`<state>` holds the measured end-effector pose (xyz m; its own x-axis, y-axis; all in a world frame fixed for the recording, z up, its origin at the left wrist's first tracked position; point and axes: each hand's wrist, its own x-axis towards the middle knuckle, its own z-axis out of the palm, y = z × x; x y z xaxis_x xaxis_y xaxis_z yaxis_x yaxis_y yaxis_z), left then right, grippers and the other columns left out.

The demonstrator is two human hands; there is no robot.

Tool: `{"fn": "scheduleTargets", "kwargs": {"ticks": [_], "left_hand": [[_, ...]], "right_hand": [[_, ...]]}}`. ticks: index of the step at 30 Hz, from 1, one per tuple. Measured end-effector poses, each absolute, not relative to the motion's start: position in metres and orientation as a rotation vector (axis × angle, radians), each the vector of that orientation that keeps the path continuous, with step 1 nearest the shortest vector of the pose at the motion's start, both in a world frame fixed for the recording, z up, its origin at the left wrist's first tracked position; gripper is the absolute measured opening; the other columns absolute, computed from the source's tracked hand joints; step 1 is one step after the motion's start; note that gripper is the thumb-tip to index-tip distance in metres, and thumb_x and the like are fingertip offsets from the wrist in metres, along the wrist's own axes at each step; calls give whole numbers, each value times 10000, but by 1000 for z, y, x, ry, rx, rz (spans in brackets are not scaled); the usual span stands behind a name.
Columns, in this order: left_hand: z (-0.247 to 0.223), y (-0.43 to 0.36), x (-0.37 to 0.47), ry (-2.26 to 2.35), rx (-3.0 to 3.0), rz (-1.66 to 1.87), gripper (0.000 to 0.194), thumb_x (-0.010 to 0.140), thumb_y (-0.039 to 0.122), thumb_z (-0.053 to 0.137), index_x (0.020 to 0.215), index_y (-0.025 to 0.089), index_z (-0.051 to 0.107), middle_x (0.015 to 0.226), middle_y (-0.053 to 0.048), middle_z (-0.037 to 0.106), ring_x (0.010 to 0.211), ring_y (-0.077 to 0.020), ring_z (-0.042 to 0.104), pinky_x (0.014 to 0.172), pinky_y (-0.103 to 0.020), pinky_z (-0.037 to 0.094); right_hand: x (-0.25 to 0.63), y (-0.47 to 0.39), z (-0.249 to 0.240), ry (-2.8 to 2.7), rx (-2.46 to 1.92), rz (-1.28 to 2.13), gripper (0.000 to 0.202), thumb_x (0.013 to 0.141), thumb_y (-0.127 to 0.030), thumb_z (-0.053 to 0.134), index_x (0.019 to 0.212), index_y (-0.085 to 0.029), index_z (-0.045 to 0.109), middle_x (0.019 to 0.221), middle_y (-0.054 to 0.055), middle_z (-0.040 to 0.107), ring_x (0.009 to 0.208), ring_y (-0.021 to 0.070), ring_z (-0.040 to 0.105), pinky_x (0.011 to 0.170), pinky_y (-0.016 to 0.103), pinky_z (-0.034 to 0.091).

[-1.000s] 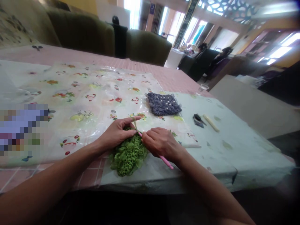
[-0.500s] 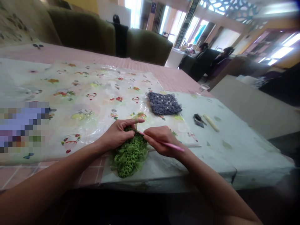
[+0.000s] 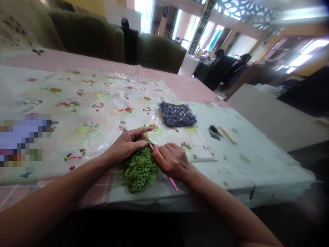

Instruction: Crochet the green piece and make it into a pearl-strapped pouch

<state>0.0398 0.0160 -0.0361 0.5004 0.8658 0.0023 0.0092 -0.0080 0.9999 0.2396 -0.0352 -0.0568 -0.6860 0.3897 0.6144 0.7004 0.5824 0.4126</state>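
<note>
A green crocheted piece with ruffled ribbon edges (image 3: 140, 173) hangs from my left hand (image 3: 128, 142) at the table's front edge. The left thumb pinches its top, and a strand of green yarn runs over the outstretched index finger. My right hand (image 3: 172, 160) is closed around a pink crochet hook (image 3: 172, 183). The hook's tip meets the upper edge of the green piece beside the left thumb; its handle end sticks out below the right palm. Beyond the hands lies a grey-blue crocheted piece with white beads (image 3: 177, 114).
Small black-handled scissors (image 3: 214, 132) and a pale yellow stick (image 3: 228, 134) lie to the right on the table cover (image 3: 246, 175). A clear cup (image 3: 220, 97) stands at the far edge. At the left is a blurred-out bluish item (image 3: 23, 137). Chairs (image 3: 160, 51) stand behind the table.
My right hand has turned, so the crochet hook's handle now points down toward me instead of out to the right. The left hand still holds the green piece. The whole view has shifted slightly.
</note>
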Motion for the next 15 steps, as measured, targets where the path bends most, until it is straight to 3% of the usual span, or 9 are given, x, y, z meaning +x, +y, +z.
{"fn": "scheduleTargets", "kwargs": {"ticks": [7, 13, 15], "left_hand": [[-36, 12, 39, 810, 1362, 823, 489, 762, 168, 697, 1240, 269, 693, 795, 14, 619, 697, -85, 533, 672, -220, 404], [-33, 5, 42, 764, 1199, 858, 471, 741, 143, 713, 1185, 297, 722, 783, 31, 591, 656, -73, 550, 618, -195, 429], [-32, 3, 43, 750, 1111, 863, 486, 731, 135, 717, 1185, 310, 720, 772, 41, 579, 625, -60, 546, 590, -179, 425]], "right_hand": [[239, -32, -63, -2288, -809, -825, 88, 964, -125, 490, 998, -114, 570, 655, -1, 601, 591, 140, 522, 559, 313, 346], [238, -32, -68, -2169, -818, -442, 208, 1012, -242, 396, 888, -174, 549, 617, -13, 554, 550, 120, 486, 543, 283, 347], [238, -32, -67, -2175, -798, -472, 197, 1006, -221, 392, 933, -154, 563, 635, 1, 573, 568, 132, 505, 552, 291, 354]]}}
